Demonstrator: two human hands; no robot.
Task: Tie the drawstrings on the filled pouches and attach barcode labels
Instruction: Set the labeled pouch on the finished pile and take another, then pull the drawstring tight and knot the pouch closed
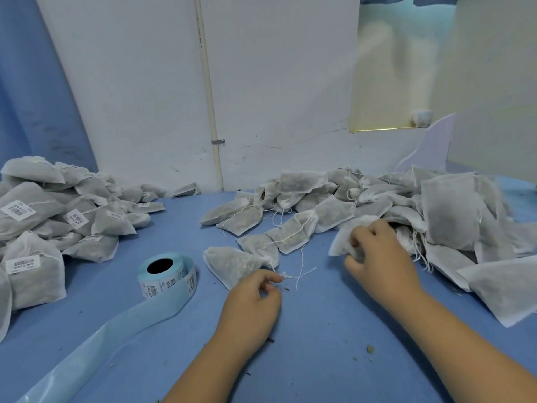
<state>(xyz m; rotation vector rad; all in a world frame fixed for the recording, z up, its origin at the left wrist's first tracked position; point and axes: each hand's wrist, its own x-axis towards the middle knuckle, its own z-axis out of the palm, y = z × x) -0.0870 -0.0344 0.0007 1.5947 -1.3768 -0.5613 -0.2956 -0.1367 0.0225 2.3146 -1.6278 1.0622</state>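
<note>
A filled white pouch (pixel 232 264) lies on the blue table, its knotted drawstring (pixel 293 276) trailing to the right. My left hand (pixel 254 303) sits just below that pouch with its fingers loosely curled beside the knot; whether it holds the string I cannot tell. My right hand (pixel 377 254) grips another white pouch (pixel 344 237) at the edge of the unlabelled pile (pixel 377 199). A roll of barcode labels (pixel 167 273) stands left of my left hand, its pale blue backing strip (pixel 96 347) running toward the near left.
A heap of tied pouches bearing barcode labels (pixel 52 216) fills the left side. A white wall with a pipe (pixel 212 112) closes the back. Small crumbs (pixel 370 350) dot the blue table (pixel 319 359).
</note>
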